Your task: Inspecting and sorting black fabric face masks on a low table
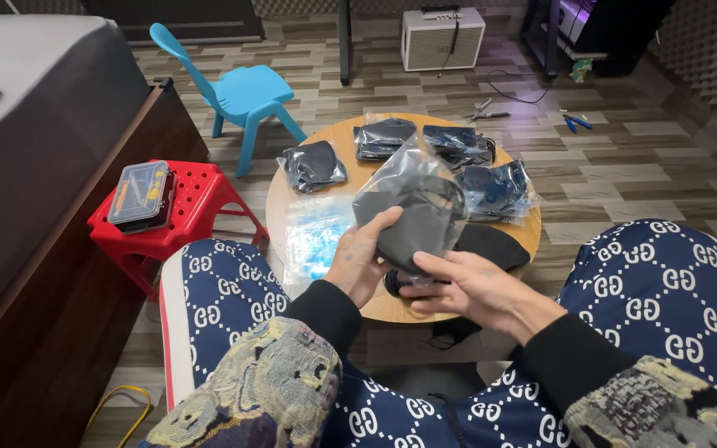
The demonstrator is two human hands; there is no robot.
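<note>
Gripping bagged black mask [412, 211], both hands [425, 278]

A clear plastic bag [412, 203] with a dark folded mask inside stands tilted above the near edge of the round table, its open top crumpled.

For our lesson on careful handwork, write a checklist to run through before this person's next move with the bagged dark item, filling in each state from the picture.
1. Left hand grips the bag from its left side: ok.
2. Right hand supports the bag's bottom: ok.
3. Dark item fully inside the bag: cannot tell; the bottom end is hidden by the fingers.
4. Bag held above the round table, not resting on it: ok.
5. Free space on the table for it: not ok nearby; other bagged items and a dark piece crowd it.
6. Bag mouth sealed: cannot tell.
</note>
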